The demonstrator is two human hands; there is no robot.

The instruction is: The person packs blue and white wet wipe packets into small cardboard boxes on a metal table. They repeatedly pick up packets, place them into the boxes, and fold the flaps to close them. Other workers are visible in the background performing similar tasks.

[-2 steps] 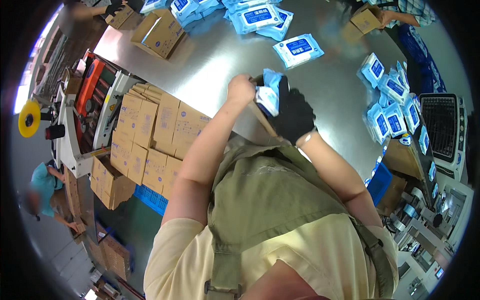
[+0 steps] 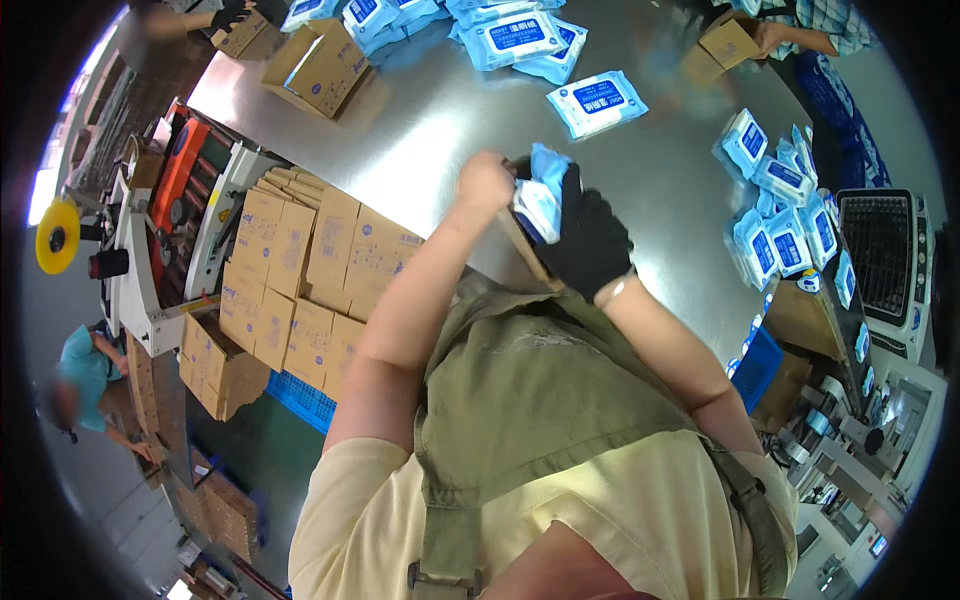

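Note:
My bare left hand (image 2: 485, 180) is closed on the left edge of a small cardboard box (image 2: 528, 252), held upright close to my apron. On the right, my right hand (image 2: 592, 240), in a black glove, is wrapped round blue-and-white packs of wet wipes (image 2: 541, 208) at the box's open top. The packs stand partly inside the box. The glove covers their right side, so I cannot tell how many there are. Beyond my hands, a single wipes pack (image 2: 598, 103) lies flat on the metal table (image 2: 420, 130).
More wipes packs (image 2: 515, 40) are heaped at the far edge, others (image 2: 785, 240) at the right. An open carton (image 2: 318, 70) stands far left. Stacked flat-sided boxes (image 2: 300, 270) and a taping machine (image 2: 180, 220) are at the left. Co-workers' hands hold boxes (image 2: 730, 40) across the table.
My gloved right hand and the wipes packs have shifted slightly to the right. My left hand stays on the box edge.

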